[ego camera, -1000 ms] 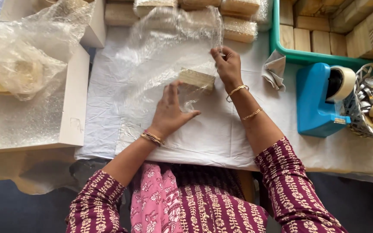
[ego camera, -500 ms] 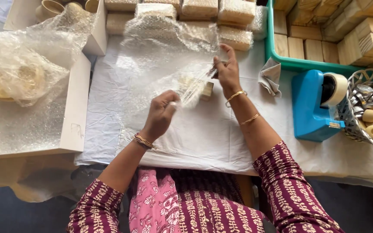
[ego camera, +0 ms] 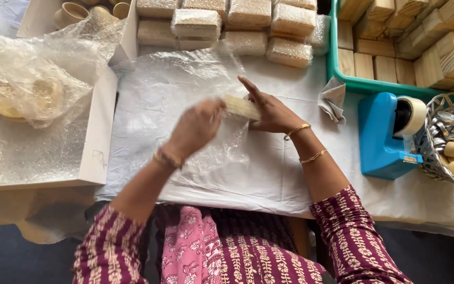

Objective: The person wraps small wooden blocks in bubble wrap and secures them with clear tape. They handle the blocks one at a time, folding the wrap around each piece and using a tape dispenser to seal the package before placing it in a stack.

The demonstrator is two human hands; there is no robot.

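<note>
A small wooden block (ego camera: 240, 107) lies on a sheet of clear bubble wrap (ego camera: 174, 89) spread over the white table cover (ego camera: 269, 173). My left hand (ego camera: 196, 126) grips the block's left end together with the wrap. My right hand (ego camera: 270, 109) holds the block's right end, its forefinger stretched out toward the far side. Part of the wrap (ego camera: 222, 150) hangs crumpled under my hands.
Several bubble-wrapped blocks (ego camera: 248, 23) are stacked at the far edge. A green tray (ego camera: 337, 66) of bare wooden blocks stands at the far right. A blue tape dispenser (ego camera: 384, 131) and a wire basket (ego camera: 450, 144) of tape rolls stand at right. A white box (ego camera: 98, 126) with loose plastic is at left.
The raised bubble wrap has dropped flat onto the table. Both hands have come together on the block, and my left hand has moved up to its left end.
</note>
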